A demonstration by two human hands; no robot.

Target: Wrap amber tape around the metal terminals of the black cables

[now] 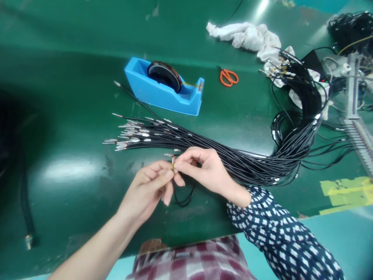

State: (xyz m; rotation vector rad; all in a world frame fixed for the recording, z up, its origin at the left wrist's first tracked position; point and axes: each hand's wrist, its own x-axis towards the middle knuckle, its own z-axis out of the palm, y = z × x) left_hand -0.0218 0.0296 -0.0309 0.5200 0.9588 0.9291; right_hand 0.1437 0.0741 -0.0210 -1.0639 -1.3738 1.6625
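My left hand [150,184] and my right hand [208,169] meet fingertip to fingertip in front of the cable bundle. Both are closed in a pinch on the end of a thin black cable [184,203], whose slack loops below the fingers. A small yellowish bit, seemingly tape [173,165], shows between the fingertips, partly hidden by them. Just behind lies a thick bundle of black cables [233,157], its bare metal terminals [131,134] fanned out to the left. The right forearm rests close to the bundle's near side.
A blue tape dispenser [166,95] holding a roll of tape [164,76] stands behind the bundle. Orange-handled scissors [229,77] lie to its right. Farther back are a white cloth [247,37] and a metal rack [359,144]. Yellow tape [346,192] marks the table's right edge.
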